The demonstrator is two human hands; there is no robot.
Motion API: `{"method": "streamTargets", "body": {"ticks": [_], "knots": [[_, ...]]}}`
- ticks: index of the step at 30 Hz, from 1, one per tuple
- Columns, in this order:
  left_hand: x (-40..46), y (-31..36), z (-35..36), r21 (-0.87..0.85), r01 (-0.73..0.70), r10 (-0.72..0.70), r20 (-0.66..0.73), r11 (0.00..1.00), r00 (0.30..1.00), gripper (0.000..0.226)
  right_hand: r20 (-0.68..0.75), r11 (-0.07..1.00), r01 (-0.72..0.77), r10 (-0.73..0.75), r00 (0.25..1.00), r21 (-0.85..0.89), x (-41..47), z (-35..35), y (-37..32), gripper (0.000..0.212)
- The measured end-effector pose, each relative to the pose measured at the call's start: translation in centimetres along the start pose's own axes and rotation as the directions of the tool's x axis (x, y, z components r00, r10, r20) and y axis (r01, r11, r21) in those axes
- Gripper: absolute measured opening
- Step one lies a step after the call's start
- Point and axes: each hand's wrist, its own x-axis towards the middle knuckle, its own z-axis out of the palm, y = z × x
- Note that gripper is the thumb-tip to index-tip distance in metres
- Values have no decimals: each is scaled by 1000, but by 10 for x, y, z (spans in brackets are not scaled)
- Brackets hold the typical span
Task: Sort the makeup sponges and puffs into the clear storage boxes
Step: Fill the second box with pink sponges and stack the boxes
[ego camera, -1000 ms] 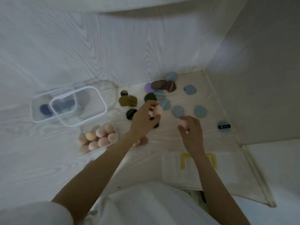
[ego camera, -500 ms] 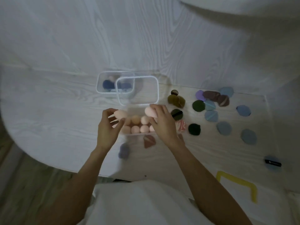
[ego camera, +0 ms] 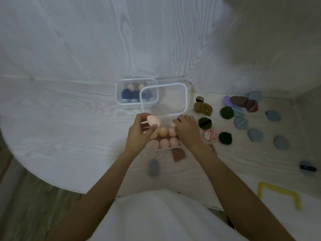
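My left hand point(ego camera: 139, 134) pinches a pink egg-shaped sponge point(ego camera: 153, 120) just above the left end of a clear box point(ego camera: 166, 148) that holds several pink sponges. At the box's right end, my right hand point(ego camera: 188, 129) lies palm down over the sponges; a pink sponge tip shows under its fingers, and whether it grips one is hidden. Behind stands an open clear box point(ego camera: 164, 100), and further left a second clear box point(ego camera: 119, 92) with dark blue and pink sponges inside. Loose puffs lie to the right: olive point(ego camera: 203, 107), dark green point(ego camera: 226, 112), blue-grey point(ego camera: 255, 135), purple point(ego camera: 226, 100).
A brown puff point(ego camera: 178, 154) and a grey sponge point(ego camera: 153, 167) lie in front of the pink-sponge box. A marbled pink puff point(ego camera: 209, 135) sits beside my right wrist. Yellow tape point(ego camera: 278, 192) marks the near right. The white table's rounded edge point(ego camera: 34, 174) drops to the floor at left.
My view has swung left from the scattered puffs to the boxes. Both hands carried pink sponges over to the pink-sponge box, and the right hand has lowered onto it.
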Motion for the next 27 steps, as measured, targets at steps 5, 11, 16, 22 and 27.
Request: {"method": "streamTargets", "body": {"ticks": [5,11,16,22,27], "knots": [[13,-5,6,30,-110,109,42,994,993,34,2,997,-64,64,998,-51,3,-7,-8,16],[24,-7,17,154,-240,230,80,959,970,34,14,986,-134,136,991,-97,-1,-6,-9,16],[22,-16,40,442,-380,349,154,813,924,25,-114,952,-298,305,946,72,-24,-16,0,26],[19,-18,53,677,-348,342,149,648,928,17,-11,915,-386,390,921,120,-45,-6,4,30],[29,-24,48,790,-421,386,254,446,887,21,31,913,-380,380,925,149,-49,-2,5,33]]}}
